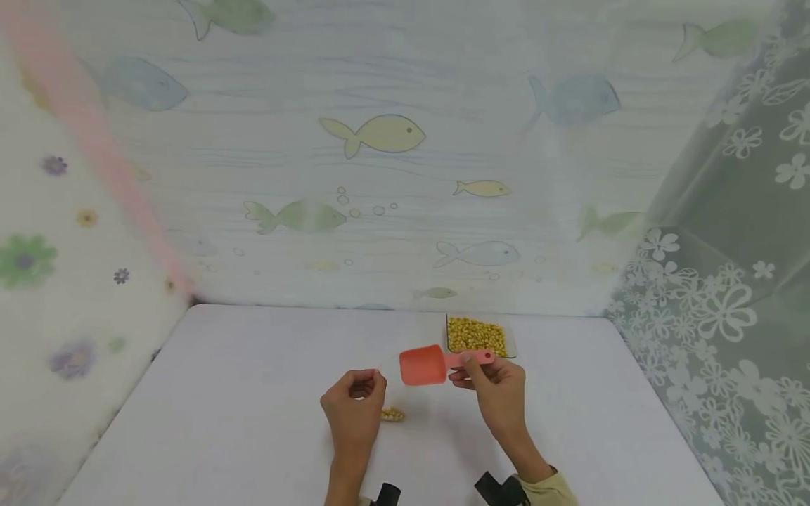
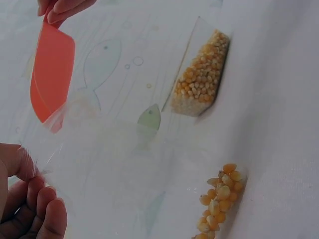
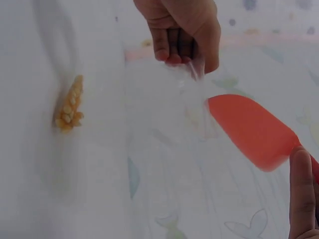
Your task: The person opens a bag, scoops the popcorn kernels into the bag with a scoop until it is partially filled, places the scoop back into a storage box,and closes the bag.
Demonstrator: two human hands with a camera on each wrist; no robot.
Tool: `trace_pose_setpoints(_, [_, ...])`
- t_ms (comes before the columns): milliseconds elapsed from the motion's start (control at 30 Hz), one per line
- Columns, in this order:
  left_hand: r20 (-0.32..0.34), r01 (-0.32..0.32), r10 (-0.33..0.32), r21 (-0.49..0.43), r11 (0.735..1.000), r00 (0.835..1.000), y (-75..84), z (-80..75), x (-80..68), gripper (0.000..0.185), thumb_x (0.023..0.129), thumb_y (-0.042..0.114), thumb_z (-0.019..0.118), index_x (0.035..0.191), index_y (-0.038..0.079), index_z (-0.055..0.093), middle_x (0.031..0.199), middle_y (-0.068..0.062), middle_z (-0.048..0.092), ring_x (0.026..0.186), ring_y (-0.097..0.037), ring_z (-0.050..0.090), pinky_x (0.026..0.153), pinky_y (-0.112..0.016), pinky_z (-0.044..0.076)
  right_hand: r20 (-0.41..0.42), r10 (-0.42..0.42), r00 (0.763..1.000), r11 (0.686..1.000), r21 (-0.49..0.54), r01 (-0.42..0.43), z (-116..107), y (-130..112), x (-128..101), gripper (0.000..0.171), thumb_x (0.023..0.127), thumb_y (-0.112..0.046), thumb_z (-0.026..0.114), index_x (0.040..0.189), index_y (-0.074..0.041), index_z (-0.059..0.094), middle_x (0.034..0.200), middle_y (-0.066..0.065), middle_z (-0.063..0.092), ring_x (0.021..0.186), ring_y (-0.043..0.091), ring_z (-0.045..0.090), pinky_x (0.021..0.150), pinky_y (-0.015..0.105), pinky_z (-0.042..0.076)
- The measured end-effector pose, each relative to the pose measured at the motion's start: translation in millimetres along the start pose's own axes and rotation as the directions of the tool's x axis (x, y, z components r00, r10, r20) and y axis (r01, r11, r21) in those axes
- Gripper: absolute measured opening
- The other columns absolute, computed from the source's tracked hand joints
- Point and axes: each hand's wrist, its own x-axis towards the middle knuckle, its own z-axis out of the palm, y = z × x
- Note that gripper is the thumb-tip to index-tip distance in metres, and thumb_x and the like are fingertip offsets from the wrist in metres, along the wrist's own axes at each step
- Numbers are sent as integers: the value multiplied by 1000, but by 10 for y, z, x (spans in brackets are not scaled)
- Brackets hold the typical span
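On white table (image 1: 253, 393) below fish-print wall (image 1: 380, 176): corn tray (image 1: 477, 335), lace curtain (image 1: 728, 281).

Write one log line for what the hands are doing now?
left hand: pinches clear bag | right hand: holds scoop at bag | corn: in bag | corn tray: behind
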Motion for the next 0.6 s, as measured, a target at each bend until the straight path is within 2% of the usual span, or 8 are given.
trace_pose_setpoints(167, [-23, -36, 37, 11, 999, 999, 99, -56, 38, 13, 73, -21, 71, 73, -7, 72, 63, -11, 67, 53, -9, 57, 53, -16, 50, -56, 56, 997, 996, 70, -52, -61, 8, 63, 24, 98, -8, 67, 101, 16, 69, 77, 7, 76, 68, 17, 75, 66, 35, 62])
trace_pose_setpoints(367, [-12, 7, -7, -16, 1000, 1000, 104, -73, 54, 14, 74, -20, 72, 72, -7, 72, 62, -12, 67, 52, -10, 58, 53, -17, 51, -164, 172, 971, 976, 162, -145, -234, 76, 223, 28, 101, -12, 64, 105, 16, 64, 78, 4, 77, 69, 14, 75, 70, 30, 62])
trace_pose_setpoints(500, [-9, 11, -11, -13, 1000, 1000, 92, -64, 50, 13, 75, -20, 72, 73, -7, 72, 62, -13, 67, 52, -11, 57, 53, -16, 51, -215, 202, 955, 972, 165, -169, -411, 191, 367, 36, 101, -16, 64, 112, 19, 62, 79, 2, 77, 71, 12, 75, 72, 28, 61])
trace_pose_setpoints(600, [-5, 10, -10, -8, 1000, 1000, 95, -61, 45, 12, 75, -19, 72, 74, -7, 72, 63, -13, 67, 53, -11, 57, 54, -16, 51, -248, 227, 942, 965, 186, -184, -548, 285, 468, 33, 101, -18, 64, 111, 14, 64, 80, 1, 77, 74, 11, 75, 73, 27, 61])
